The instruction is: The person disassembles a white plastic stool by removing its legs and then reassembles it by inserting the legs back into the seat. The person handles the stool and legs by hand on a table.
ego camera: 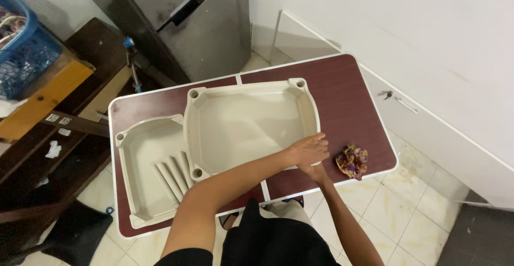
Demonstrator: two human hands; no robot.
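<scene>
A large beige plastic tray [251, 124] lies on a dark red folding table [348, 100]. Its left edge overlaps a smaller beige tray [140, 159], which holds several beige tubes [174, 176]. My left hand [309, 150] reaches across my body and rests on the large tray's near right corner, fingers curled over the rim. My right hand [320, 173] comes up to the same corner. It is mostly hidden under the left hand, so only its wrist and heel show. A crumpled purple and brown clump [352, 161] lies on the table just right of both hands.
A grey metal fridge [209, 25] stands behind the table. To the left are a dark wooden shelf [80, 121] and a blue basket [24, 52]. A white wall panel [428, 57] runs along the right. The floor is pale tile [407, 202].
</scene>
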